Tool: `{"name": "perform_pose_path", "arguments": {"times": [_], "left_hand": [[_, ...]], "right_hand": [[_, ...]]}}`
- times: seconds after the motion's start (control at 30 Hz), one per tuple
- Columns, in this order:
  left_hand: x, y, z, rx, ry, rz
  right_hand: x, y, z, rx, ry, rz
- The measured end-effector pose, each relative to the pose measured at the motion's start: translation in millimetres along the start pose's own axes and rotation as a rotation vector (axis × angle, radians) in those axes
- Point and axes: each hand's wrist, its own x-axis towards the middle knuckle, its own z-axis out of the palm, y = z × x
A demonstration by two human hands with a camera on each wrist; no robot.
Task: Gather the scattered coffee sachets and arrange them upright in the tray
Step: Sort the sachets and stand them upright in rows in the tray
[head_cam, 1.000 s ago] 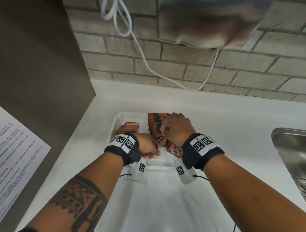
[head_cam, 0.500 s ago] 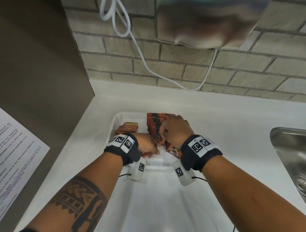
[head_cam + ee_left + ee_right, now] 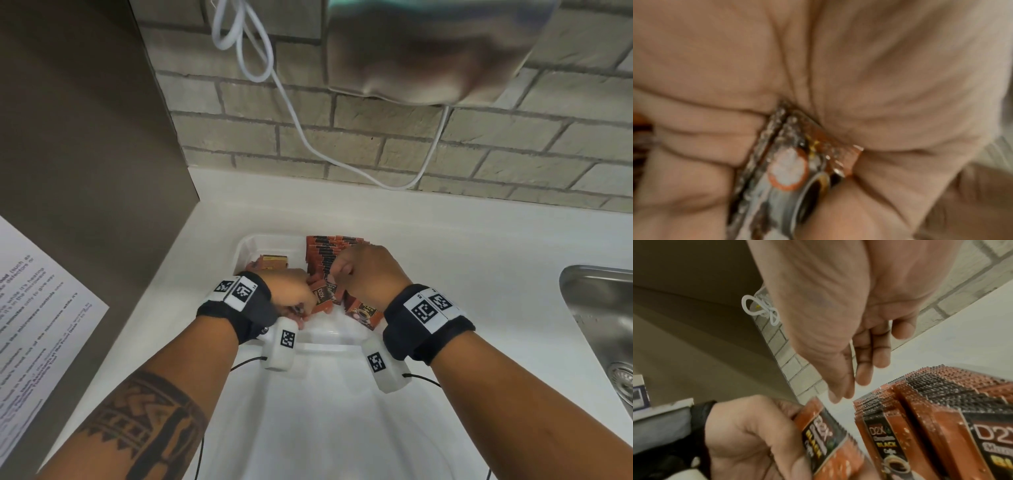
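Two hands work over one white tray (image 3: 246, 246) that sits on the white surface (image 3: 479, 274) below a brick wall. The left hand (image 3: 291, 291) has its fingers (image 3: 694, 126) curled round a small bunch of sachets (image 3: 826, 443); the left wrist view shows at least two crimped edges pressed together in the palm, though the blur makes an exact count impossible. The right hand (image 3: 368, 274) hovers just above the standing row of sachets (image 3: 325, 253), its fingers (image 3: 865, 373) straight and close together, thumb alongside, gripping nothing.

That row stands upright along the right side of the tray, running from near to far. It is packed too tight to count; well over ten serrated tops show in the right wrist view. One more sachet (image 3: 363, 313) leans at the near end of the row, under the right wrist. On the tray's left side lie a few flat sachets (image 3: 272, 262), partly hidden behind the left wristband, so their number is unclear.

One white cord (image 3: 308, 144) loops down the wall. One steel sink (image 3: 603, 325) is cut off at the right edge. One printed sheet (image 3: 37, 308) is stuck on the brown panel at the left, its text too small to read.
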Motion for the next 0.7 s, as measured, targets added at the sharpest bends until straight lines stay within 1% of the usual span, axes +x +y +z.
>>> {"name": "perform_pose_path", "arguments": {"times": [0.07, 0.13, 0.23, 0.3, 0.4, 0.53, 0.63, 0.7], "left_hand": [[-5, -5, -4, -0.217, -0.02, 0.083], [-11, -8, -6, -0.377, -0.053, 0.169], [-19, -9, -8, -0.532, -0.073, 0.266], [-22, -12, -9, -0.571, -0.082, 0.311], [-25, -13, -7, -0.511, -0.08, 0.376], [-28, -8, -7, -0.283, 0.069, 0.408], [-28, -7, -5, -0.214, 0.136, 0.431], [-27, -9, -6, -0.154, 0.177, 0.423]], "right_hand": [[-4, -2, -2, 0.079, -0.039, -0.02], [-7, -4, -4, 0.147, -0.037, -0.037], [-9, -2, -10, 0.317, 0.011, -0.04], [-11, -2, -11, 0.378, 0.024, -0.045], [-10, -2, -14, 0.37, 0.057, -0.06], [-7, -6, -20, 0.315, 0.068, -0.058], [-6, -10, -23, 0.27, 0.063, -0.055], [-5, -11, -23, 0.202, 0.078, -0.058]]}}
